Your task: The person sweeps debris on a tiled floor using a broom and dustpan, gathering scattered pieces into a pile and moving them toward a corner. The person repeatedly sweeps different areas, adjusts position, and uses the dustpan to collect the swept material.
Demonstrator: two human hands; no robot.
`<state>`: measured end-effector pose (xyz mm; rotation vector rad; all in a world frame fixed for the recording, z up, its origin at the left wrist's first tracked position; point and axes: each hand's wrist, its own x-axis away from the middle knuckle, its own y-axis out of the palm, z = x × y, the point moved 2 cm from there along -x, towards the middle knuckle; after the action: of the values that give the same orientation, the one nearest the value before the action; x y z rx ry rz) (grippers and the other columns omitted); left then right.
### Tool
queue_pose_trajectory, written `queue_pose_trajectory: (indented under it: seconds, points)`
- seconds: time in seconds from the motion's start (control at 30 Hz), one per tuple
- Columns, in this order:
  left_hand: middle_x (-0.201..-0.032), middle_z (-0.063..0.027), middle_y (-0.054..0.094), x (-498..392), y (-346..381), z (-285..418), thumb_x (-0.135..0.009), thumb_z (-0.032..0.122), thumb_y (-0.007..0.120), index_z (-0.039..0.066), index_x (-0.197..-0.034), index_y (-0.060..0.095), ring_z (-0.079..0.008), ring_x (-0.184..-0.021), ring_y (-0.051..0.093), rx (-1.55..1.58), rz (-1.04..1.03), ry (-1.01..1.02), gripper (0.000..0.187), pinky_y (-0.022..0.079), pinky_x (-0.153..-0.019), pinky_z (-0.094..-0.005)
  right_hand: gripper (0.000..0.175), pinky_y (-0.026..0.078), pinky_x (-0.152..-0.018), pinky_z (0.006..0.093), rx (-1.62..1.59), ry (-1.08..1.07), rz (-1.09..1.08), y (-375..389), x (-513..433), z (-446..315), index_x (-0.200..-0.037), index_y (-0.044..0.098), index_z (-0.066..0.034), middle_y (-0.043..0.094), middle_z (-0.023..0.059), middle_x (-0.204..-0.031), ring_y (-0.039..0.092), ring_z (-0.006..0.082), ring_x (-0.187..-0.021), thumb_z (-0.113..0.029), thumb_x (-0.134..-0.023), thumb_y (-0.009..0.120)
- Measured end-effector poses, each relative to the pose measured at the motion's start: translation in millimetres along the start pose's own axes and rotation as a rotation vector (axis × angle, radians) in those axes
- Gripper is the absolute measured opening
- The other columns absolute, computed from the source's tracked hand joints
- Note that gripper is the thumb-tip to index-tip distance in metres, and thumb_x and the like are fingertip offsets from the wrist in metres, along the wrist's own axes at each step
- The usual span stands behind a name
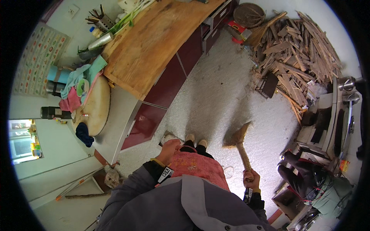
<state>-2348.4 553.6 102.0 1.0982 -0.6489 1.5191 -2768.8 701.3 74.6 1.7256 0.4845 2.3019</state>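
Observation:
My right hand (251,178), low and right of the middle, is closed around the handle of a short straw broom (239,141). The broom head is away from me, over the speckled grey floor (214,106). My left hand (168,152) is curled at the upper left edge of a red mesh bag (199,166), which lies across my front; a red cord runs from the hand along its top. Just beyond the left hand a pale, crumpled thing (170,137) is partly hidden, and its kind is unclear. My two shoes (203,142) show beyond the bag.
A wooden worktop (153,43) over dark red cabinets runs along the left. Split firewood (297,52) is heaped at upper right, beside a small dark metal box (267,85). A stove (315,132) and a seated person (306,176) are at right. A round board (95,115) lies at left.

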Motion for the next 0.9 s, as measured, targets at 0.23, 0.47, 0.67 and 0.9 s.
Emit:
queue_pose_trajectory:
  seconds: [0.23, 0.47, 0.67, 0.9]
  points:
    - [-0.096, -0.0105, 0.054, -30.6, 20.8, 27.4, -0.086, 0.012, 0.050, 0.001, -0.112, 0.045, -0.0216, -0.085, 0.056, 0.130, -0.077, -0.046, 0.028, 0.048, -0.071, -0.0324, 0.031, 0.039, -0.044, 0.0179, -0.043, 0.242, -0.091, 63.5, -13.6, 29.3, -0.100, 0.042, 0.0064, 0.047, 0.0044, -0.071, 0.041, 0.0065, -0.049, -0.020, -0.086, 0.051]
    - [-0.086, -0.0079, 0.055, -64.6, 5.7, 99.0, -0.089, 0.012, 0.047, 0.003, -0.107, 0.050, -0.0188, -0.077, 0.058, 0.144, -0.056, 0.052, 0.021, 0.049, -0.069, -0.0304, 0.030, 0.040, -0.046, 0.0179, 0.109, 0.590, -0.153, 176.1, -118.7, 67.9, -0.105, 0.042, 0.0057, 0.047, 0.0069, -0.077, 0.044, 0.0074, -0.055, -0.018, -0.088, 0.048]
    - [-0.084, -0.0059, 0.055, -71.2, -11.5, 128.9, -0.088, 0.016, 0.048, 0.004, -0.108, 0.052, -0.0175, -0.074, 0.055, 0.168, 0.080, 0.062, 0.024, 0.047, -0.067, -0.0290, 0.030, 0.041, -0.050, 0.0201, 0.627, 0.543, -0.244, 253.6, -246.1, 78.6, -0.113, 0.042, 0.0062, 0.051, 0.0070, -0.081, 0.048, 0.0103, -0.062, -0.011, -0.088, 0.044]
    - [-0.083, -0.0047, 0.054, -84.8, 12.8, 142.0, -0.085, 0.018, 0.052, 0.005, -0.106, 0.053, -0.0181, -0.077, 0.055, 0.283, 0.158, 0.027, 0.024, 0.046, -0.069, -0.0288, 0.019, 0.041, -0.052, 0.0197, 0.828, 0.617, -0.281, 330.1, -326.3, 20.9, -0.098, 0.053, 0.0089, 0.056, 0.0079, -0.075, 0.049, 0.0080, -0.062, -0.004, -0.086, 0.044]
